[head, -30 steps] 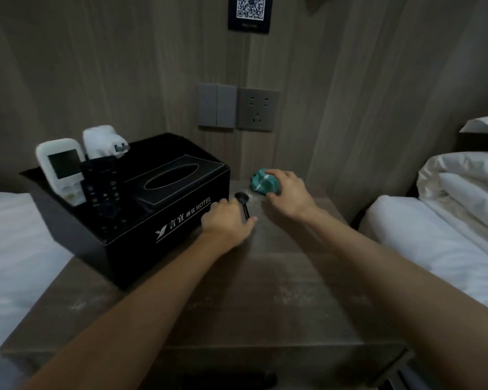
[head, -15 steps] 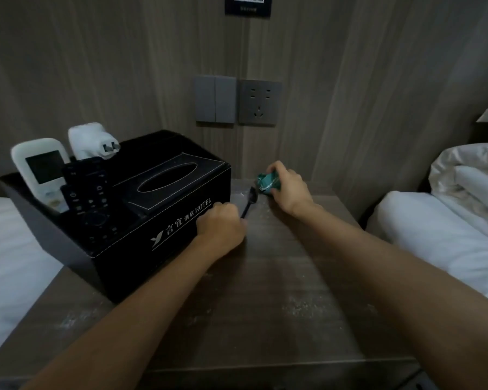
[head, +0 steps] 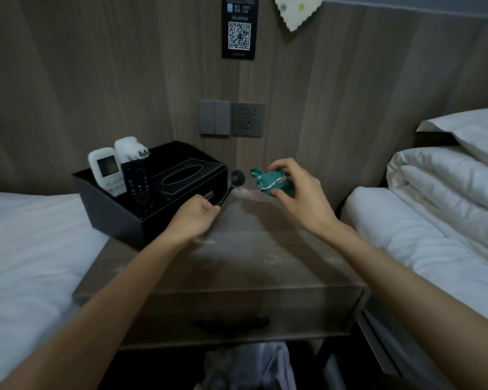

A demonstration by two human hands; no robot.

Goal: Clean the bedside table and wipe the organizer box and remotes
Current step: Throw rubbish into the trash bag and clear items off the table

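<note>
Dim, soft focus, wide-angle edge bowing

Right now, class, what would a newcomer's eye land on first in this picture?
The right hand holds a crumpled green wrapper over the back of the dusty wooden bedside table. Beside it, the left hand grips a black round-headed spoon next to the black organizer box.

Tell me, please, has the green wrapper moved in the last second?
Yes. The right hand has lifted the green wrapper up off the table, where it lay beside the black box.
</note>
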